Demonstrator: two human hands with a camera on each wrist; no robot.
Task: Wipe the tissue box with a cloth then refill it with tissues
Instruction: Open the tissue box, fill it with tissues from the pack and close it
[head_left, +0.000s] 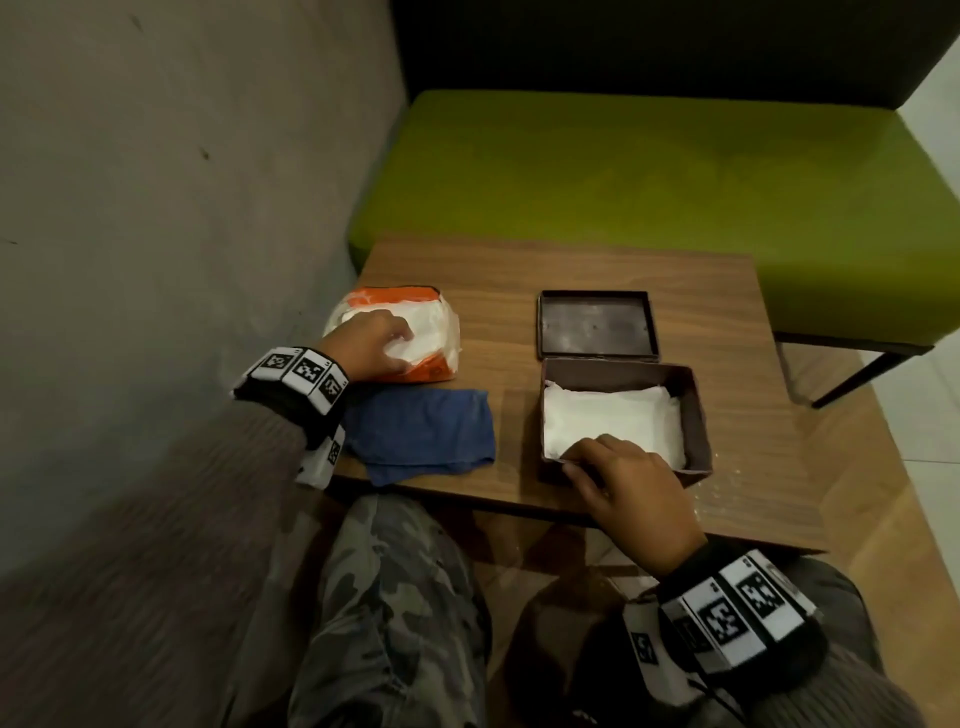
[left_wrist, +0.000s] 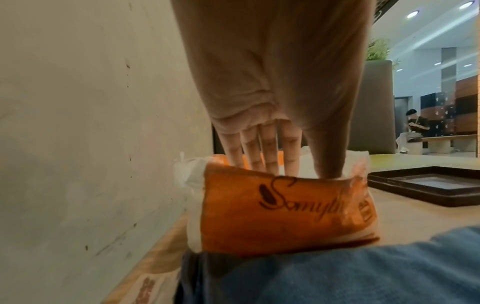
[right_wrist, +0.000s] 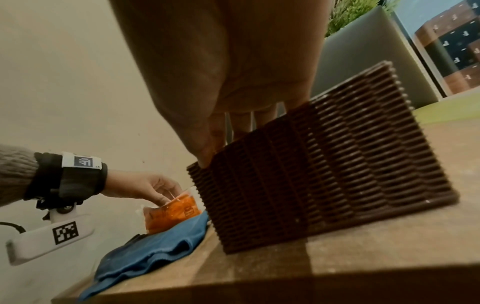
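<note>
A brown woven tissue box (head_left: 697, 410) (right_wrist: 324, 174) stands open on the wooden table (head_left: 509, 275), with white tissues (head_left: 613, 415) lying inside. Its dark lid (head_left: 597, 332) (left_wrist: 420, 185) lies upturned just behind it. My right hand (head_left: 587, 457) (right_wrist: 233, 127) grips the box's near wall, fingers inside and thumb outside. At the left, my left hand (head_left: 400, 343) (left_wrist: 259, 152) (right_wrist: 161, 195) reaches into an orange tissue pack (head_left: 436, 369) (left_wrist: 272, 216) (right_wrist: 171, 214) and pinches the white tissues in it. A blue cloth (head_left: 421, 431) (left_wrist: 337, 273) (right_wrist: 155, 246) lies crumpled in front of the pack.
A grey wall (head_left: 182, 182) runs close along the table's left side. A green bench (head_left: 649, 166) stands behind the table. My knees sit below the table's near edge. Far off, a person (left_wrist: 415, 125) sits on a bench beside a tall planter (left_wrist: 376, 102).
</note>
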